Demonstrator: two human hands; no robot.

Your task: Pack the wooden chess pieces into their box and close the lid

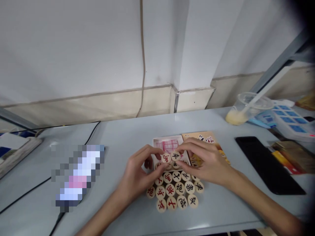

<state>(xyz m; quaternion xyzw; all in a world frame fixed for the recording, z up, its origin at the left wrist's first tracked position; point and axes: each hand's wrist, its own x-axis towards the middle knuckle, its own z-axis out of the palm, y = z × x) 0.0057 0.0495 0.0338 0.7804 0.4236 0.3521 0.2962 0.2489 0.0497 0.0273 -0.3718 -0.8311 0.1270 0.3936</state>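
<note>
Over the white box (158, 139), left hand (138, 167) pinches red-marked disc (166, 157), right hand (212, 160) black-marked disc (175, 155). Both grips hold edges, seemingly so characters show.

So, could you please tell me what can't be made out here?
In the head view:
- Lit screen: pixelated.
- Orange cover: print partly hidden by right hand.
- White box: inside partly hidden by left hand, red-marked piece and black-marked piece.
- Far-left items: cut off by left edge.

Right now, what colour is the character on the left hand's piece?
Red on the piece, seen best in the head view.
</note>
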